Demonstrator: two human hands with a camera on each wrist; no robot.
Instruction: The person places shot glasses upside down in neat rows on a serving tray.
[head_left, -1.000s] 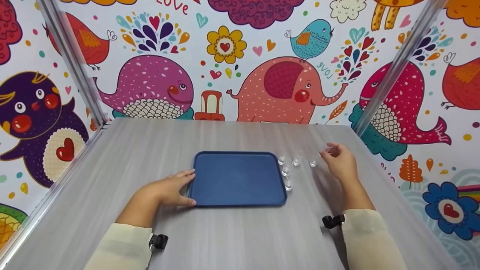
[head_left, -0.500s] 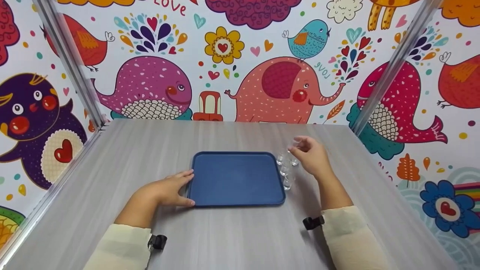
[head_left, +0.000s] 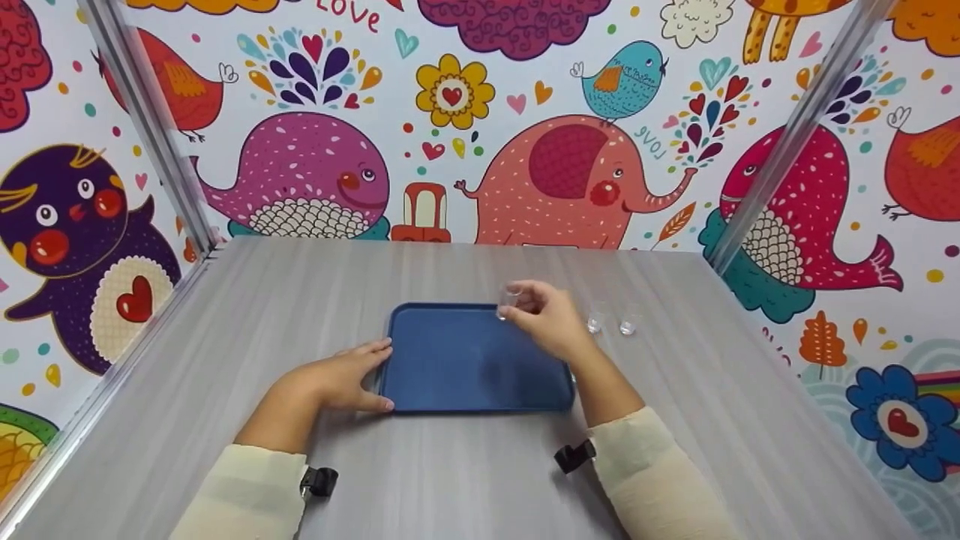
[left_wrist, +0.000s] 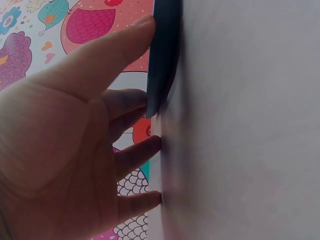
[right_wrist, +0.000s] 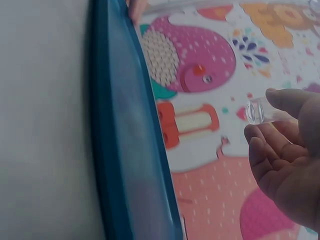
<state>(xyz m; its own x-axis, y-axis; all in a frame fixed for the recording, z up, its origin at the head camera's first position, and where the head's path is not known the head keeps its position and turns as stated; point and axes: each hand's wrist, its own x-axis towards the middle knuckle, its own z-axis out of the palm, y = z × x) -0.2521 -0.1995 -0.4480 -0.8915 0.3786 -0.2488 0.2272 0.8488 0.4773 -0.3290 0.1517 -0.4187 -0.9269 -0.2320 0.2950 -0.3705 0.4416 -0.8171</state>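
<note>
A blue tray (head_left: 450, 367) lies flat in the middle of the grey table (head_left: 300, 300). My left hand (head_left: 341, 379) rests on the table with straight fingers touching the tray's left edge (left_wrist: 162, 55); the left wrist view shows the left hand (left_wrist: 100, 130) close up. My right hand (head_left: 526, 310) pinches a small clear glass (head_left: 508, 298) above the tray's far right corner. In the right wrist view, the small glass (right_wrist: 260, 111) sits sideways between the fingertips of the right hand (right_wrist: 282, 150), above the tray (right_wrist: 125, 130).
Two more small clear glasses (head_left: 595, 323) (head_left: 627, 325) stand on the table just right of the tray. My right forearm covers the tray's right edge. Walls with cartoon animals close in the table on three sides, with metal posts (head_left: 150, 127) at the far corners.
My right hand has carried the small glass leftward, from beyond the row of glasses to above the tray. The left hand has stayed at the tray's edge.
</note>
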